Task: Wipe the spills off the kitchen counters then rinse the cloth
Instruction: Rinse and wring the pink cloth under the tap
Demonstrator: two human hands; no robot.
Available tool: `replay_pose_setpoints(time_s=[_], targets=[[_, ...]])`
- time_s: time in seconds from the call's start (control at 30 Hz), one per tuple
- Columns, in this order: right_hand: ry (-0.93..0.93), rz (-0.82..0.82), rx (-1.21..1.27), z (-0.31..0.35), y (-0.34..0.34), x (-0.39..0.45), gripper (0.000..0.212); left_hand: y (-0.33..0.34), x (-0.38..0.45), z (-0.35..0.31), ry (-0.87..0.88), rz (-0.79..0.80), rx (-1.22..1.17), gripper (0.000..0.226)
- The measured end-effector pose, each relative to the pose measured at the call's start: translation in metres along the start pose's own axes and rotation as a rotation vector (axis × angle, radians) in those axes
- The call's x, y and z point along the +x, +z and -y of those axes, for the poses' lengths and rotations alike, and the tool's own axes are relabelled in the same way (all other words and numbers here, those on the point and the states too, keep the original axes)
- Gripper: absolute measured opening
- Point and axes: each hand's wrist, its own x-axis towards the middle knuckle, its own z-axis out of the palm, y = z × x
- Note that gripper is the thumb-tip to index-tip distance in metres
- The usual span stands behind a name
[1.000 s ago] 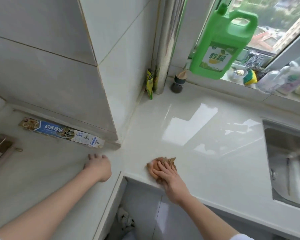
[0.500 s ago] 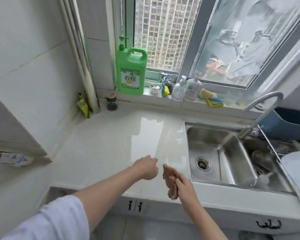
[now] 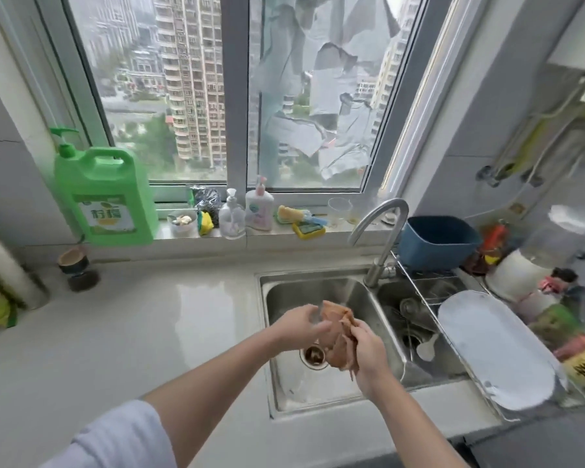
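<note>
Item: cloth (image 3: 337,336), bunched over the sink (image 3: 321,386). I am clamping right hand (image 3: 368,349) fingers on it; left hand (image 3: 301,327) fingers are curling against it. Risk: splashing the wiped bench (image 3: 132,332).

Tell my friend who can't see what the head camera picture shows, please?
Two hands, left hand and right hand, hold a crumpled brown cloth over a steel sink under the faucet. A green soap jug stands on the windowsill.
</note>
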Motion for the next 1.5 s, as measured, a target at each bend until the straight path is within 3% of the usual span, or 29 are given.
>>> replay_pose_setpoints(time_s=[0.1,0.3,0.4,0.5,0.63,0.73,0.9,0.97,1.23,1.33,1.5], targets=[[0.014,-0.041,0.082,0.021,-0.023,0.027,0.027,0.005,0.044,-0.022,0.012,0.066,-0.161,0.021],[0.07,-0.025,0.08,0.056,-0.064,0.077,0.034,0.016,0.132,-0.038,-0.02,0.054,-0.299,0.04],[0.058,-0.045,-0.042,0.066,-0.071,0.101,0.02,0.016,0.16,-0.036,-0.061,-0.004,-0.271,0.032],[0.122,-0.088,-0.181,0.062,-0.089,0.156,0.02,0.008,0.185,-0.035,-0.09,-0.045,-0.322,0.013],[0.226,-0.239,-0.176,0.061,-0.132,0.248,0.019,0.004,0.208,-0.031,-0.215,-0.091,-0.373,0.017],[0.23,-0.322,-0.262,0.075,-0.151,0.314,0.027,0.008,0.233,-0.029,-0.307,-0.167,-0.361,0.014],[0.243,-0.202,-0.418,0.084,-0.145,0.393,0.056,0.012,0.266,-0.026,-0.384,-0.221,-0.335,0.011],[0.282,-0.221,-0.404,0.081,-0.139,0.405,0.063,0.015,0.271,-0.023,-0.397,-0.231,-0.331,0.014],[0.391,-0.327,-0.325,0.068,-0.135,0.422,0.059,0.018,0.277,-0.02,-0.358,-0.24,-0.364,0.013],[0.441,-0.371,-0.19,0.067,-0.137,0.426,0.072,0.018,0.275,-0.021,-0.346,-0.201,-0.38,0.01],[0.435,-0.374,-0.164,0.061,-0.133,0.418,0.076,0.02,0.267,-0.008,-0.425,-0.183,-0.352,0.028]])
